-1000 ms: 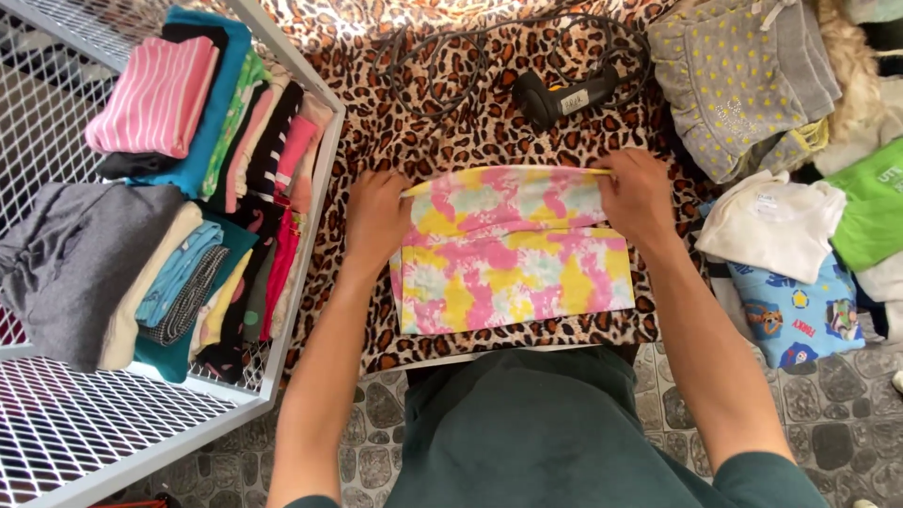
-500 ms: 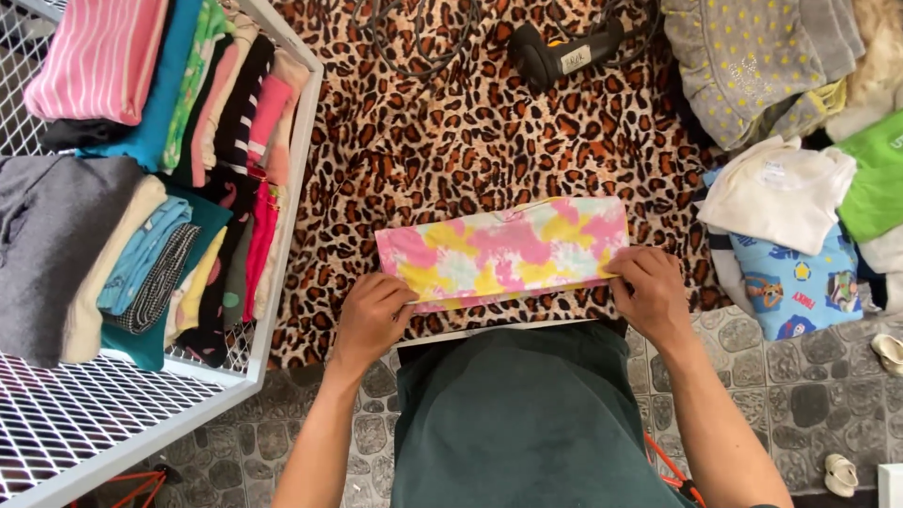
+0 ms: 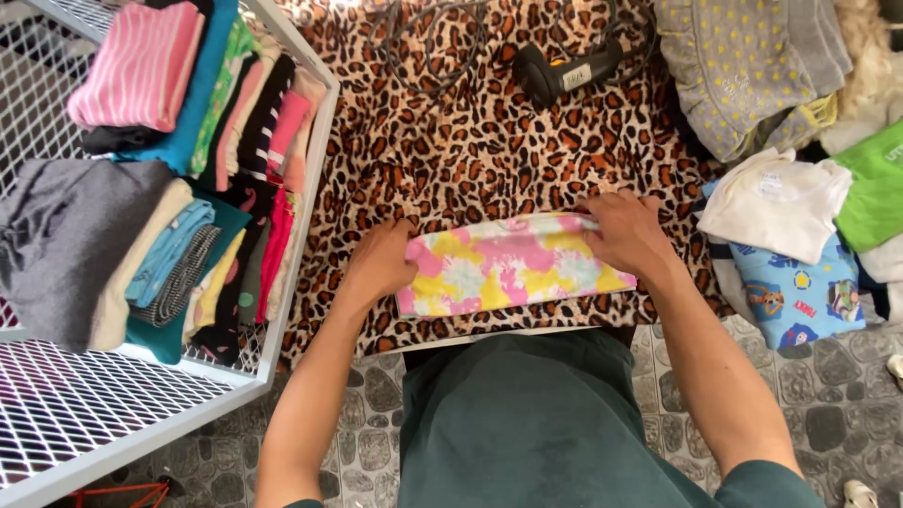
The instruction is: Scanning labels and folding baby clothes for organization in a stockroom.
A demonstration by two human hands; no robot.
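Looking down through the head camera, I see both hands on a folded tie-dye cloth [image 3: 508,265], a pink, yellow and pale-green strip lying flat on the leopard-print cover [image 3: 470,141] near its front edge. My left hand [image 3: 381,263] sits at the strip's left end, fingers curled over the edge; whether they pinch the fabric or only press it I cannot tell. My right hand [image 3: 625,235] lies on the upper right corner, fingers bent down onto the top edge, pressing it; no gap shows between fingers and fabric.

Surroundings:
- White wire rack [image 3: 292,245] just left of the cover, filled with folded clothes standing on edge: a pink striped piece [image 3: 136,66], a grey one [image 3: 61,240], and others in teal, cream and black.
- Black corded tool [image 3: 560,71] at the far side of the cover, well apart from the strip, its cable [image 3: 428,47] looped beside it.
- Pile at the right: a grey dotted garment [image 3: 729,71], a white one [image 3: 771,202], a blue printed one [image 3: 800,296], a green one [image 3: 875,193].
- Stone-pattern floor [image 3: 828,423] below.
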